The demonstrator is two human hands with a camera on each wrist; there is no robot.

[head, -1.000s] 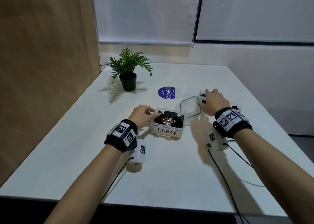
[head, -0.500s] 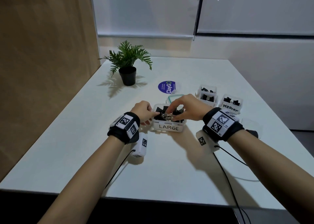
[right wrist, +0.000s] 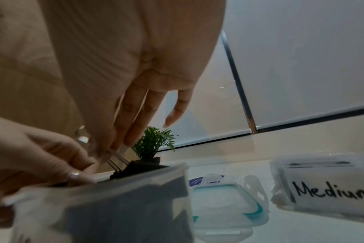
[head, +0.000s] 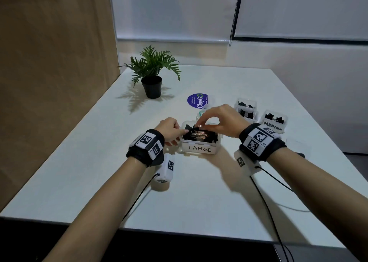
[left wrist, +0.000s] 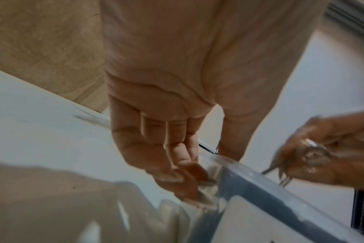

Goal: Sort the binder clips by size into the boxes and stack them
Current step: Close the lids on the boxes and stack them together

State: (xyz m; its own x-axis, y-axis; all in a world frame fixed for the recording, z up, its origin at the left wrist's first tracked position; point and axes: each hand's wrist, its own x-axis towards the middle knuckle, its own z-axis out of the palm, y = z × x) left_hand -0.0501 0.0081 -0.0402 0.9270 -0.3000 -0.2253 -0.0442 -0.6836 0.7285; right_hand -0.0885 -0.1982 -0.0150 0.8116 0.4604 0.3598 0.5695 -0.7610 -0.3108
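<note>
The clear LARGE box [head: 201, 149] stands mid-table, filled with black binder clips [head: 199, 136] with wire handles. My left hand [head: 175, 132] grips the box's left wall, thumb on the rim; in the left wrist view its fingers [left wrist: 183, 172] curl against the box's corner [left wrist: 249, 189]. My right hand [head: 201, 123] arches over the box and pinches the wire handles of a clip [right wrist: 117, 160] at the top of the pile. The box's teal-sealed lid [head: 202, 111] lies just behind, mostly hidden by that hand.
A MEDIUM box [head: 273, 122] with clips and two stacked small boxes [head: 246, 108] stand to the right. The lid [right wrist: 222, 200] lies between the LARGE and MEDIUM [right wrist: 326, 185] boxes. A potted plant [head: 152, 76] and a blue sticker [head: 197, 101] sit farther back.
My right hand left the lid at the right and came over the LARGE box, onto the clip handles. My left hand stayed on the box.
</note>
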